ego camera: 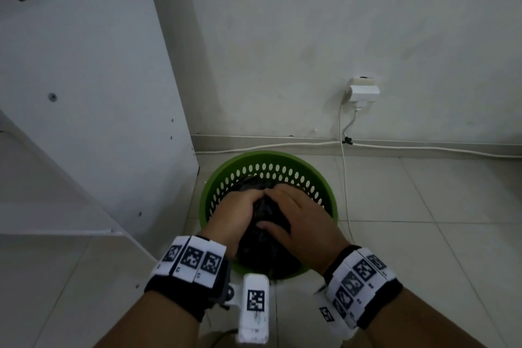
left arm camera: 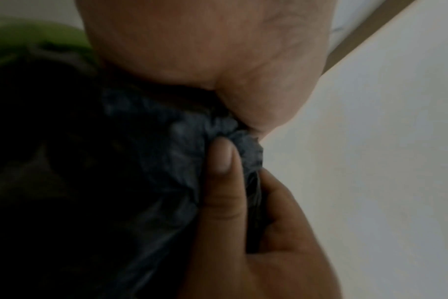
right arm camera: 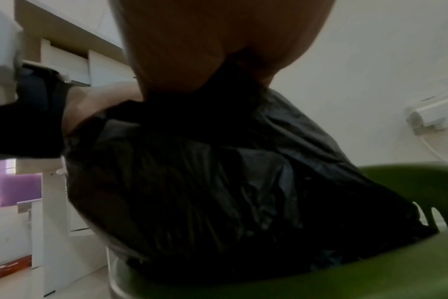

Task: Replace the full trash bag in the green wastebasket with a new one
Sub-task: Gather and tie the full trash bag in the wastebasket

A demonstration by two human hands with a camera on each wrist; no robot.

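Two wrists strapped with marker bands reach down from the near edge of the tiled floor [ego camera: 423, 234], where a person's left hand [ego camera: 234, 215] and right hand [ego camera: 299, 223] close together over the gathered neck of a black trash bag [ego camera: 265, 246] sitting inside the green wastebasket [ego camera: 322, 175]; the perforated basket stands on the floor near its far edge, just beside the white cabinet panel [ego camera: 99, 93] on the left and in front of the wall, where a white power adapter [ego camera: 363, 90] feeds a cable [ego camera: 346, 178] running down past the basket's right side. The left wrist view shows the left thumb and fingers [left arm camera: 224, 155] curled and pinching a bunch of crinkled plastic, while the right hand's fingers wrap the same bunch from the other side, thumb pressed against the bag. The step in hand appears to be cinching the full bag shut before lifting it out; done well, it likely means keeping the neck twisted tight in both grips, drawing the bag straight up so its sides clear the rim without snagging the holes, and steering away from the cable. No replacement bag is visible in any view
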